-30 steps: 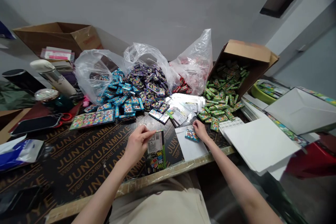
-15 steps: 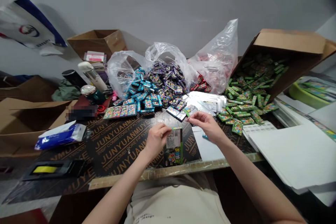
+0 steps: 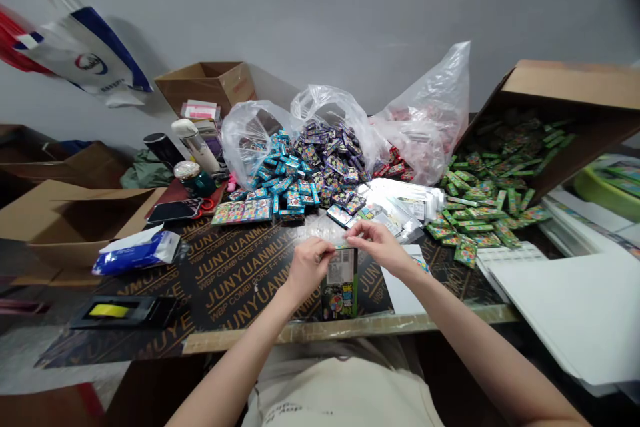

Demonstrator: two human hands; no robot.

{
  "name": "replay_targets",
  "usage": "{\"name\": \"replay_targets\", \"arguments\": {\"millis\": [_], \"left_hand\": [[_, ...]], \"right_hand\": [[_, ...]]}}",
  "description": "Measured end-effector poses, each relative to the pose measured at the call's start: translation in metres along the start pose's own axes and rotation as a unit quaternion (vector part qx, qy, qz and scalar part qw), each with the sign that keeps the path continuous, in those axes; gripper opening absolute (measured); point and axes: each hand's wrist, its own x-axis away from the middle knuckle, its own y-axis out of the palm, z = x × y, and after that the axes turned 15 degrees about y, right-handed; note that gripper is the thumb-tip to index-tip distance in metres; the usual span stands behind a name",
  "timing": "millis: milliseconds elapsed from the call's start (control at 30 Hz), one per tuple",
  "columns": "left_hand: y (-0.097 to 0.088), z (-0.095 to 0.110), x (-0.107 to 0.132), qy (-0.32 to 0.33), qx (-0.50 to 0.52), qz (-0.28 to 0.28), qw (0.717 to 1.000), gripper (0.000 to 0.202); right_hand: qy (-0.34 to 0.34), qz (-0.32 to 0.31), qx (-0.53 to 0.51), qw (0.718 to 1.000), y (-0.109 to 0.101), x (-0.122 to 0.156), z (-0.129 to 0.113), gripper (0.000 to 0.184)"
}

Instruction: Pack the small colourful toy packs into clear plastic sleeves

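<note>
My left hand [image 3: 309, 267] and my right hand [image 3: 377, 246] both pinch the top edge of a clear packet [image 3: 340, 279] that holds colourful cards with a white barcode label. The packet hangs upright just above the dark printed board [image 3: 235, 267], near its front edge. A white sheet [image 3: 404, 287] lies under my right wrist, with a small card partly hidden beside it. Behind my hands lies a heap of clear sleeves [image 3: 400, 197].
Piles of small packets lie at the back: blue [image 3: 280, 177], purple [image 3: 333, 160], red in a plastic bag [image 3: 400, 160], green spilling from a tipped box [image 3: 500, 180]. A tape dispenser [image 3: 123, 310], tissue pack [image 3: 135, 255], bottles [image 3: 197, 143] and open cartons [image 3: 65, 223] stand left. White sheets [image 3: 565, 307] lie right.
My right hand left the small card on the white sheet and came up to the packet's top edge beside my left hand. The camera view swung left.
</note>
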Motion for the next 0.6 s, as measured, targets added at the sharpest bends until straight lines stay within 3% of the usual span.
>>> {"name": "replay_targets", "arguments": {"millis": [100,200,433,600], "left_hand": [[-0.002,0.001,-0.002,-0.003,0.008,-0.013,1.0,0.007],[-0.004,0.004,-0.004,-0.012,0.015,-0.024,1.0,0.011],[-0.002,0.007,-0.004,-0.01,-0.005,0.005,1.0,0.007],[0.008,0.009,-0.003,-0.01,-0.053,-0.005,0.999,0.01]], "right_hand": [[-0.025,0.011,0.062,0.998,0.005,-0.003,0.002,0.014],[-0.005,-0.01,0.075,0.997,0.008,-0.006,0.005,0.014],[0.016,-0.039,0.084,0.996,0.009,-0.016,0.01,0.013],[0.062,-0.03,-0.007,0.998,0.029,-0.02,0.023,0.01]]}}
